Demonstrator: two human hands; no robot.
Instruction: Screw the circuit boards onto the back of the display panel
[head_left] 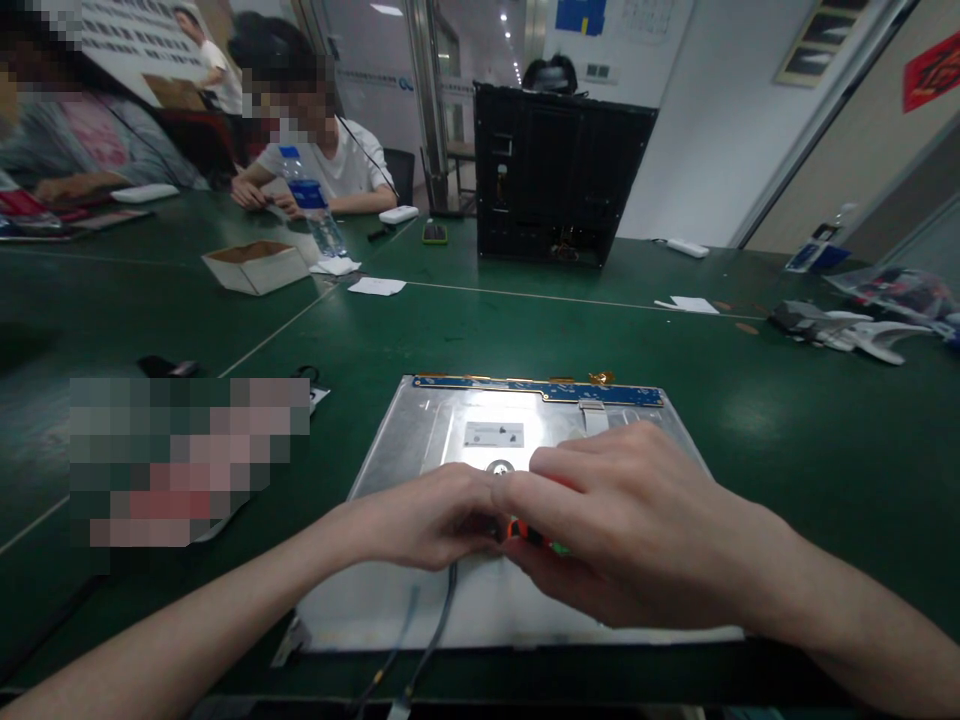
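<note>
A silver flat display panel (420, 450) lies on the table in front of me, with a narrow blue circuit board (495, 388) along its far edge. A white label (493, 435) and a round metal disc (500, 467) show near its middle. My left hand (442, 515) is closed over the panel; what its fingertips pinch is hidden. Closed beside it, my right hand (622, 520) holds a small orange-and-black object (519, 530), mostly covered by the fingers. The fingertips of both hands meet. A dark cable (442, 620) runs from beneath my left hand past the near edge.
A large black display housing (562, 175) stands upright across the green table (825, 480). Farther left are an open box (255, 268), a water bottle (315, 210) and a seated person (352, 165). A plastic bag (900, 290) and grey-white items (840, 325) lie right.
</note>
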